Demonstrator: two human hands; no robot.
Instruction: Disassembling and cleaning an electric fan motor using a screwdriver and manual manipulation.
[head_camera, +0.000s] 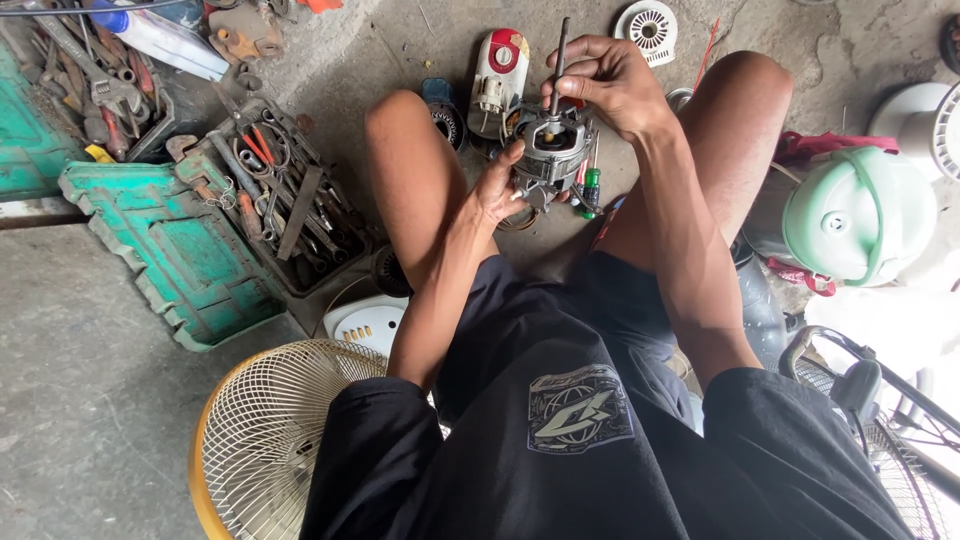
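A grey metal fan motor (549, 155) sits between my knees, above the concrete floor. My left hand (497, 184) grips its left side from below. My right hand (603, 82) closes around the motor's thin dark shaft (559, 58), which points straight up. Copper windings show at the motor's lower edge. A green-handled screwdriver (591, 187) lies just right of the motor, partly hidden behind it.
A green toolbox (180, 255) lies open at left, its tray (290, 200) full of pliers and wrenches. A yellow-rimmed fan guard (262, 430) lies by my left thigh. A red-and-white housing part (497, 75) lies ahead; a pale green fan housing (858, 215) at right.
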